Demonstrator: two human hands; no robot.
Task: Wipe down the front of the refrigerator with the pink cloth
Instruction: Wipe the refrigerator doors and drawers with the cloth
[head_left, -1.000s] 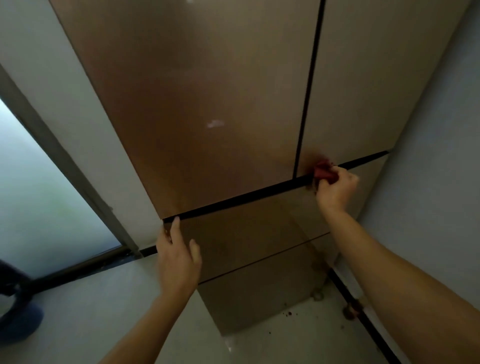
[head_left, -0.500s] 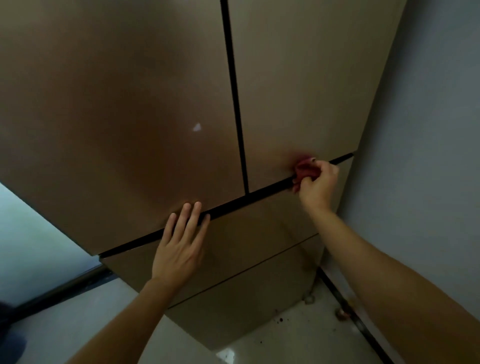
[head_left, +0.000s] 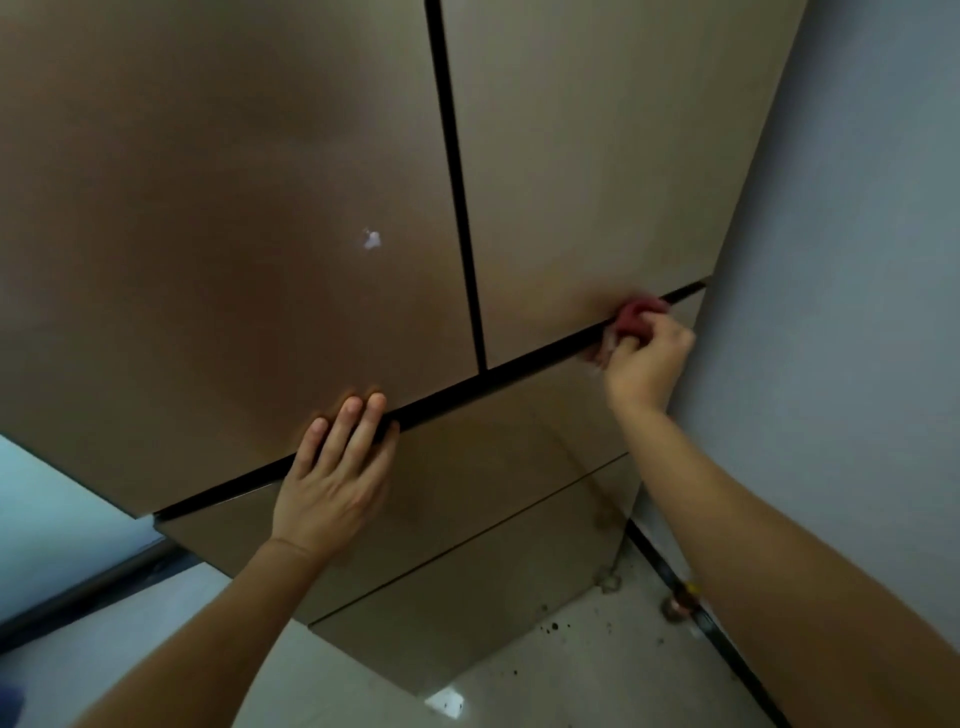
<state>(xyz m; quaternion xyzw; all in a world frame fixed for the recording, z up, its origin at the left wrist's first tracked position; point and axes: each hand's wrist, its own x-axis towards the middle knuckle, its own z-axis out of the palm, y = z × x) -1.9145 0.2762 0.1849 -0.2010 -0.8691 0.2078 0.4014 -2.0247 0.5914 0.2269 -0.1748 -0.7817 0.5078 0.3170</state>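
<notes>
At the right of the frame, on the dark seam below the upper doors, my right hand holds the pink cloth against the refrigerator.

My right fingers are curled round the cloth, bunching it into a wad at the seam, close to the grey wall. I judge it soft, light and limp, so it is best gripped as a ball in the palm, with a pad left proud to rub. The glossy door should let it slide easily, so it will need firm pressure. My left hand, at centre frame, lies flat across the seam with its fingers straight and together, bracing. A white fleck sits on the left door above it.
</notes>
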